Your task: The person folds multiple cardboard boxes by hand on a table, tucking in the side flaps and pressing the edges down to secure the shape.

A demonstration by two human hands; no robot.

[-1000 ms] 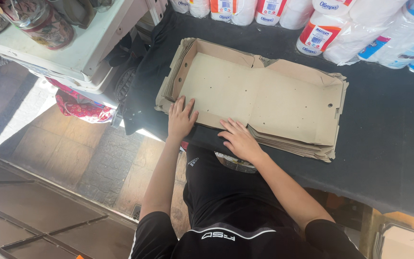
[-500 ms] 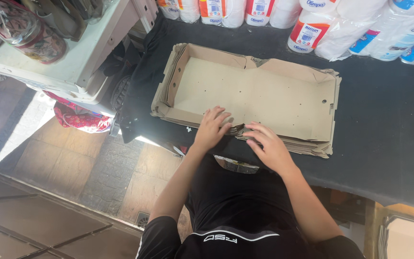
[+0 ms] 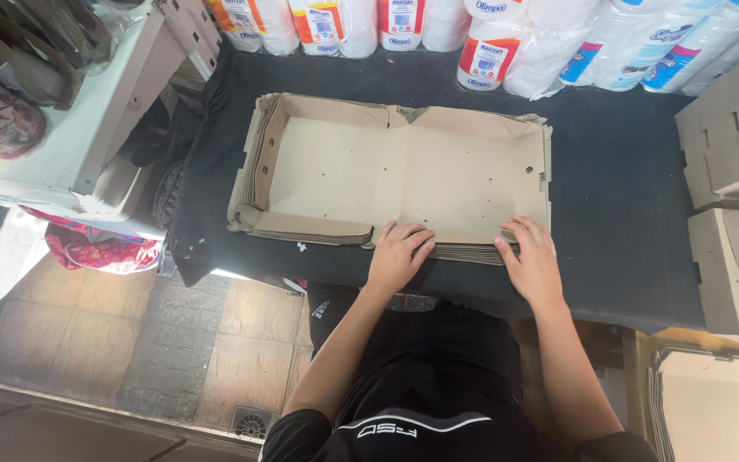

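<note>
A stack of flat cardboard box blanks (image 3: 395, 175) lies in the middle of the tabletop (image 3: 626, 214), which is covered by a black cloth. The top sheet has its left and far flaps partly raised, so it forms a shallow tray; the sheets below fan out a little along the near edge.

The left hand (image 3: 397, 257) rests flat, fingers spread, on the near edge of the stack at about 6 o'clock. It grips nothing; the fingertips press down on the near flap. The right hand (image 3: 530, 257) lies at about 5 o'clock, near the stack's right corner, likewise open and flat, with its fingers over the edge of the top sheet. Neither hand closes around anything.

The cardboard looks light and fairly stiff across a panel, but it bends readily at the scored folds, and a single sheet would likely flop if lifted by one corner. The surface seems dry and rough, not slippery. The best hold appears to be the near flap, pinched at two spread points along its edge.

Wrapped paper rolls (image 3: 489, 34) line the far side at 12 o'clock. More folded cardboard boxes (image 3: 729, 171) sit at 3 o'clock, and a white shelf unit (image 3: 79, 145) stands at 9 o'clock.
</note>
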